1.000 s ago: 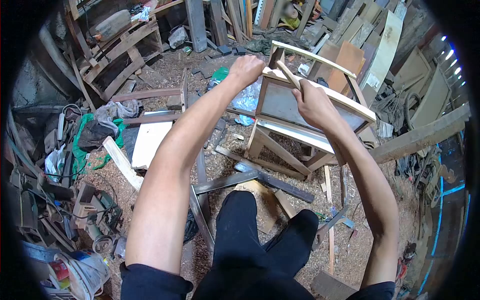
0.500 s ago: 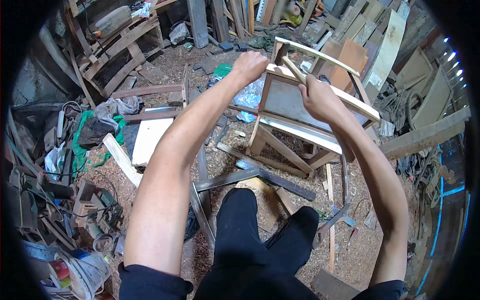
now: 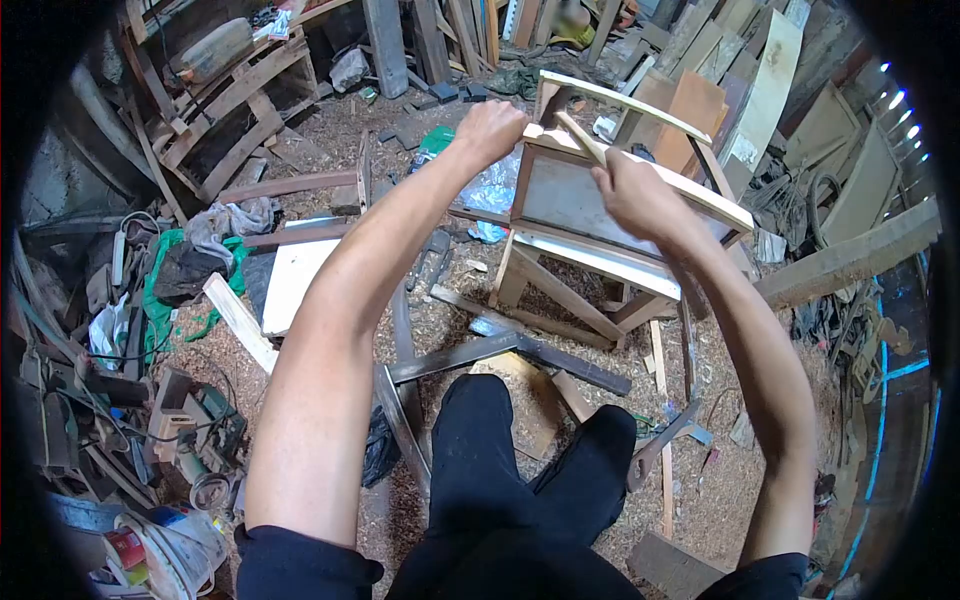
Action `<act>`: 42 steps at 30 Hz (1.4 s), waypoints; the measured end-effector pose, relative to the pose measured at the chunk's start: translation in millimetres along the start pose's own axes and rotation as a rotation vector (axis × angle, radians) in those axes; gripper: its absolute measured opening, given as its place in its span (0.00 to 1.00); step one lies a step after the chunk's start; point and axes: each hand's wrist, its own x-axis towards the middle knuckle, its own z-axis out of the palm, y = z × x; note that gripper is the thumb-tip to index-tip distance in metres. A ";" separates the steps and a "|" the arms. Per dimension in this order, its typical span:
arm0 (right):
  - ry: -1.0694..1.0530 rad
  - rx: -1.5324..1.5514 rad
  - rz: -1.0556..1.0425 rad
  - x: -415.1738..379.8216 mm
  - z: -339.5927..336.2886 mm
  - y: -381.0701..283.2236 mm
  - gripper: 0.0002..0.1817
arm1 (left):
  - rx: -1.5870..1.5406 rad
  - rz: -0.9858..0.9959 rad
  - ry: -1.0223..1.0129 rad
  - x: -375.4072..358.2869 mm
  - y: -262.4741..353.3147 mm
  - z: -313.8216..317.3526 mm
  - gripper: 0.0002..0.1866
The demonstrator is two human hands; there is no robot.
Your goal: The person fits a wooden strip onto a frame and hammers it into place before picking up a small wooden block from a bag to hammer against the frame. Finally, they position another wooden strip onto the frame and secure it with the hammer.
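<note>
My right hand (image 3: 640,195) is wrapped round the pale wooden handle of a hammer (image 3: 580,138). The handle slants up and left; its dark head is hard to make out against the wood behind. My left hand (image 3: 492,132) is closed beside the near left corner of a curved wooden frame (image 3: 690,192); whatever its fingers grip is hidden. This frame has pale curved rails and a greyish panel (image 3: 575,195) in its near side. It rests on a wooden stand (image 3: 565,290) with slanted legs.
Dark wooden bars (image 3: 455,358) lie on the shavings by my knees. A handsaw (image 3: 660,450) lies right of my leg. A white board (image 3: 300,275) and green cloth (image 3: 165,275) are at left, a bucket (image 3: 165,550) lower left. Planks (image 3: 695,115) lean at the back.
My view has shifted slightly, so the frame and stand appear a little further left. Both hands keep nearly the same places at the frame, with the hammer still in my right hand.
</note>
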 end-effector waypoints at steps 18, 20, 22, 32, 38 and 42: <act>-0.052 0.251 0.180 -3.1 -19.3 -24.0 0.17 | -0.010 -0.008 -0.008 1.9 -0.4 2.1 0.05; -0.040 0.260 0.198 1.6 -22.4 -23.5 0.17 | -0.004 0.000 -0.016 2.3 -1.3 4.4 0.05; 0.039 0.216 0.138 6.2 -15.2 -16.2 0.18 | -0.001 -0.001 -0.024 1.9 -0.9 2.8 0.05; -0.105 0.141 0.170 2.4 -14.0 -15.9 0.19 | -0.023 -0.003 -0.018 -0.3 1.8 -3.2 0.04; -0.068 0.197 0.160 0.7 -20.6 -26.5 0.19 | 0.007 0.016 0.019 -1.4 0.9 -0.9 0.05; -0.132 0.201 0.169 6.3 -28.9 -26.9 0.21 | 0.047 -0.007 -0.012 1.2 0.6 -0.6 0.04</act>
